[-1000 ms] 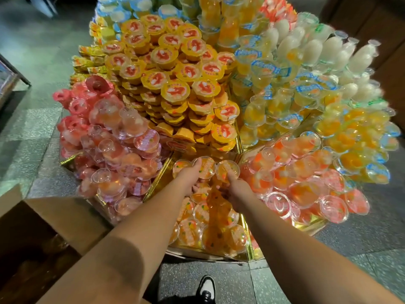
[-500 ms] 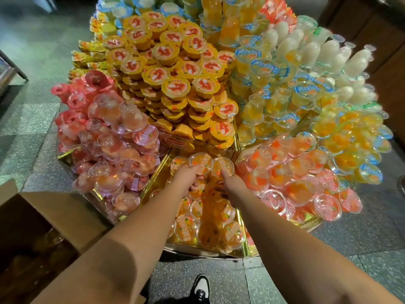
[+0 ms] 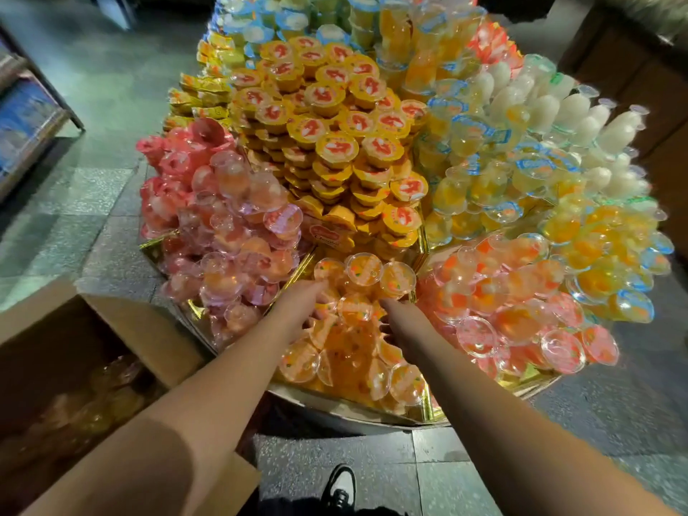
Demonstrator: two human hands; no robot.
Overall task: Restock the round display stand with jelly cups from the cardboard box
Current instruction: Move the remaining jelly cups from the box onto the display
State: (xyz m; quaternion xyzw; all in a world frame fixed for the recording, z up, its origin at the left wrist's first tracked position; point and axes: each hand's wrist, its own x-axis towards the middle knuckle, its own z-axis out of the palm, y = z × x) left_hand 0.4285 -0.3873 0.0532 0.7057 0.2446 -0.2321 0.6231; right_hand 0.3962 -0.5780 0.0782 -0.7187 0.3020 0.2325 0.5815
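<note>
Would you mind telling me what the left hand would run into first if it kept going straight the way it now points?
Most likely the row of three orange jelly cups standing just beyond the left hand, the leftmost one first; its fingertips look almost against it, though depth is hard to judge.

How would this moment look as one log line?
stage: placing | left hand, right hand: among orange jelly cups | cardboard box: open, beside stand
</note>
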